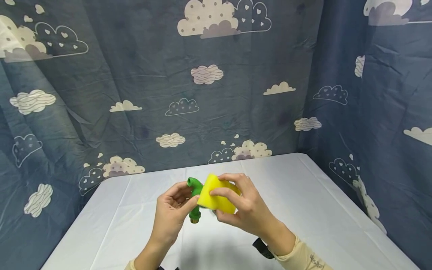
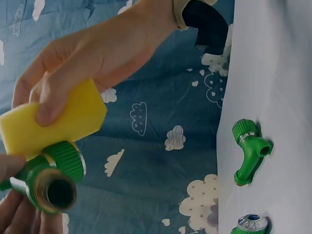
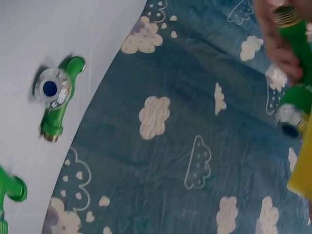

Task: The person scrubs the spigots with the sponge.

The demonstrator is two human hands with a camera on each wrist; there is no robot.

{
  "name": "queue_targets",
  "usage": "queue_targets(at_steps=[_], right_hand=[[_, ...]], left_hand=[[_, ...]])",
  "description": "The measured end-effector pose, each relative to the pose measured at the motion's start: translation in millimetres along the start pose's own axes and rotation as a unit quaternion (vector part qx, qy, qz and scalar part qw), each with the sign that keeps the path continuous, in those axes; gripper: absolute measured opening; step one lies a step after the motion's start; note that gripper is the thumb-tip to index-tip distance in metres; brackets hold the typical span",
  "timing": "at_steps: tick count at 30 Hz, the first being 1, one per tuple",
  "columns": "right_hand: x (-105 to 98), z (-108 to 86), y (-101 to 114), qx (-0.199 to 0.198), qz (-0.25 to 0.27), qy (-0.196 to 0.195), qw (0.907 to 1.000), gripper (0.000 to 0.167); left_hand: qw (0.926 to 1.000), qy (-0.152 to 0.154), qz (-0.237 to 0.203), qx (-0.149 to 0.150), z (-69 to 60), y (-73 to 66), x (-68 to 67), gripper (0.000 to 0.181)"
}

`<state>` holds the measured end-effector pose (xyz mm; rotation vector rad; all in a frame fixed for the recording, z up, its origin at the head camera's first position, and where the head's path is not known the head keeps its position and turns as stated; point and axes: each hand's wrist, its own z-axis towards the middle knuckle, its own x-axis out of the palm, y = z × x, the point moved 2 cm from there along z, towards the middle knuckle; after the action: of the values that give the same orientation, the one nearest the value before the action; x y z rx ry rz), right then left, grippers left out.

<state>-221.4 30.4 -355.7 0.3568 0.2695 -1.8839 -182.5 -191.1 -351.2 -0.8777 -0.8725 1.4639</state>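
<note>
A green plastic tap with a brass threaded end is held up above the table by my left hand, its fingers and thumb gripping the body. My right hand pinches a yellow sponge between thumb and fingers. In the left wrist view the sponge lies against the tap, by its ribbed green collar. The threaded end faces that camera. The right wrist view catches the held tap and a corner of the sponge at its right edge.
More green taps lie on the white table: one tap and part of another in the left wrist view, and a silver-knobbed tap in the right wrist view. A dark cloud-patterned cloth hangs behind and at the sides.
</note>
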Motion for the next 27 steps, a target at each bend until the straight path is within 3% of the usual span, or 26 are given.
queue_targets(at_steps=[3,6,8,9,10,11,12,15,16,17,18,19,21,23,25,26,27], right_hand=[[-3,0.4,-4,0.023,-0.001,0.003,0.9997,0.044],[-9,-0.1,-14,0.094,0.027,-0.008,0.9951,0.044],[-10,-0.5,-20,0.173,0.075,-0.009,0.9821,0.041],[-10,-0.9,-22,0.221,0.123,-0.002,0.9675,0.038],[-9,-1.6,-24,0.270,0.182,0.007,0.9454,0.035],[-8,-2.4,-26,0.316,0.249,0.016,0.9154,0.033],[-5,-3.9,-26,0.357,0.320,0.030,0.8773,0.031],[2,-8.8,-25,0.437,0.501,0.081,0.7427,0.031],[3,-10.2,-24,0.447,0.537,0.096,0.7087,0.032],[3,-11.2,-23,0.452,0.567,0.108,0.6807,0.033],[3,-12.5,-22,0.454,0.588,0.116,0.6590,0.034],[2,-13.2,-22,0.454,0.603,0.119,0.6452,0.035],[-1,-13.9,-24,0.453,0.618,0.111,0.6323,0.035],[-4,-14.2,-26,0.453,0.619,0.097,0.6337,0.035],[-7,-13.2,-27,0.447,0.606,0.078,0.6531,0.034],[-8,-12.4,-27,0.440,0.595,0.064,0.6696,0.033],[-8,-11.1,-27,0.426,0.577,0.048,0.6950,0.032]], left_hand=[[0.9989,0.042,0.004,0.023,-1.5,-3.0,0.0,0.035],[0.9950,0.086,-0.015,0.047,-1.7,-5.3,-1.8,0.034],[0.9911,0.113,-0.042,0.057,-1.6,-6.0,-3.5,0.032],[0.9888,0.123,-0.056,0.062,-1.3,-6.3,-4.2,0.031],[0.9865,0.132,-0.071,0.066,-1.0,-6.1,-4.7,0.031],[0.9843,0.139,-0.085,0.067,-0.6,-5.5,-5.1,0.032],[0.9828,0.143,-0.096,0.066,-0.2,-4.7,-5.2,0.033],[0.9814,0.145,-0.111,0.061,1.2,-1.1,-5.2,0.035],[0.9822,0.141,-0.110,0.057,1.8,0.4,-5.3,0.035],[0.9837,0.135,-0.106,0.053,2.4,1.7,-5.4,0.034],[0.9853,0.127,-0.104,0.047,3.1,2.7,-5.7,0.034],[0.9870,0.118,-0.102,0.041,3.7,3.7,-6.2,0.034],[0.9900,0.096,-0.100,0.027,4.8,5.0,-7.4,0.034],[0.9921,0.073,-0.101,0.014,5.9,5.8,-8.9,0.033],[0.9935,0.050,-0.102,0.002,7.1,6.7,-10.1,0.033],[0.9941,0.038,-0.101,-0.002,7.7,7.0,-10.4,0.032],[0.9947,0.027,-0.099,-0.006,8.2,7.3,-10.6,0.031]])
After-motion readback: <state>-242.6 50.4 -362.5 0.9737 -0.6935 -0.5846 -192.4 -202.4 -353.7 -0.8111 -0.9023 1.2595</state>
